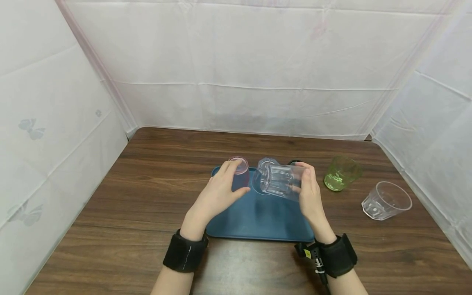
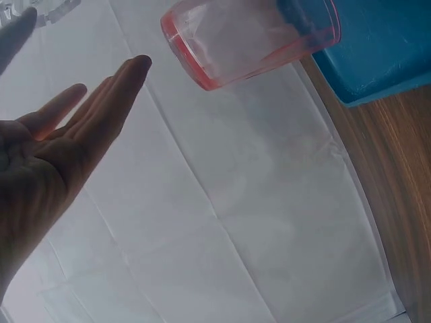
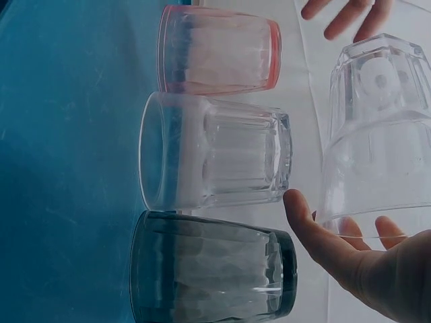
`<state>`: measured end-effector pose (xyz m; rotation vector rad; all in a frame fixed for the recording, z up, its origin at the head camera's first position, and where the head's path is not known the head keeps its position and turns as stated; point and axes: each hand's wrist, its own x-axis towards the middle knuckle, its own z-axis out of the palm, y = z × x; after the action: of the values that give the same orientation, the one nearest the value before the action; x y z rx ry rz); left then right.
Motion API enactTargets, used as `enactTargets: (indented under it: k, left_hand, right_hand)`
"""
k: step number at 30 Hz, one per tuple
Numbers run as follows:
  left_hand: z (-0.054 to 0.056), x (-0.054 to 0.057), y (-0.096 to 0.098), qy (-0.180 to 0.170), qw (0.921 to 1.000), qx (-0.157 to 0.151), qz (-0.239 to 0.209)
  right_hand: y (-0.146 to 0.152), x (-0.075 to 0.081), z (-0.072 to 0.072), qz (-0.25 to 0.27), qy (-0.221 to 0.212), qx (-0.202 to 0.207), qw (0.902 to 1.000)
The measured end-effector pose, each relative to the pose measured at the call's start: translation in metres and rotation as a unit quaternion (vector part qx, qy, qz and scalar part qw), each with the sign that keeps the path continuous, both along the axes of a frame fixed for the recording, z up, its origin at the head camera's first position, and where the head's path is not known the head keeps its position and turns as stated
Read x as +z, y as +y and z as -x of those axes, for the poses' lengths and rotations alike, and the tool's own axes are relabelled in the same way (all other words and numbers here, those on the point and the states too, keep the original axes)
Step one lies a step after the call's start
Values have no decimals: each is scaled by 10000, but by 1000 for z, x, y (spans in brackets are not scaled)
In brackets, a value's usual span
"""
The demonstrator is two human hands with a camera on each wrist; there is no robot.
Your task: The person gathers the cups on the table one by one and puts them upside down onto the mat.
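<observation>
My right hand (image 1: 311, 192) grips a clear faceted glass (image 1: 280, 180) near its rim and holds it tipped sideways over the blue tray (image 1: 262, 221). Its base points toward my left hand (image 1: 217, 190), which is spread with nothing in its grasp. Beside that hand a pink glass (image 3: 219, 50) stands upside down on the tray; the left wrist view shows a gap between the fingers and this pink glass (image 2: 249, 40). A second clear glass (image 3: 242, 151) and a dark grey glass (image 3: 215, 269) are also upside down in the same row. From the head view, the dark one is mostly hidden.
Right of the tray, a green glass (image 1: 341, 174) and another clear glass (image 1: 385, 200) stand upright on the wooden table (image 1: 147, 205). White sheeting (image 1: 236, 61) hangs behind the table and along both sides.
</observation>
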<state>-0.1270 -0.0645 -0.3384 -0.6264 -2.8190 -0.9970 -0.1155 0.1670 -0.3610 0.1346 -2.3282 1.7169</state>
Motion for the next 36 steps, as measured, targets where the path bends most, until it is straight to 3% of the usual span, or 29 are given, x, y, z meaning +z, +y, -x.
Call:
enactTargets:
  k: [4, 16, 36]
  left_hand:
    - [-1, 1, 2, -64, 9996, -261, -39]
    - [-3, -1, 8, 172, 9962, -686, -513]
    - [-4, 0, 13, 234, 9936, -900, -636]
  right_hand:
    - [-1, 0, 1, 59, 9, 28, 10000]
    - [-9, 1, 3, 125, 65, 190, 9997]
    - [-12, -1, 2, 286, -28, 315, 9991]
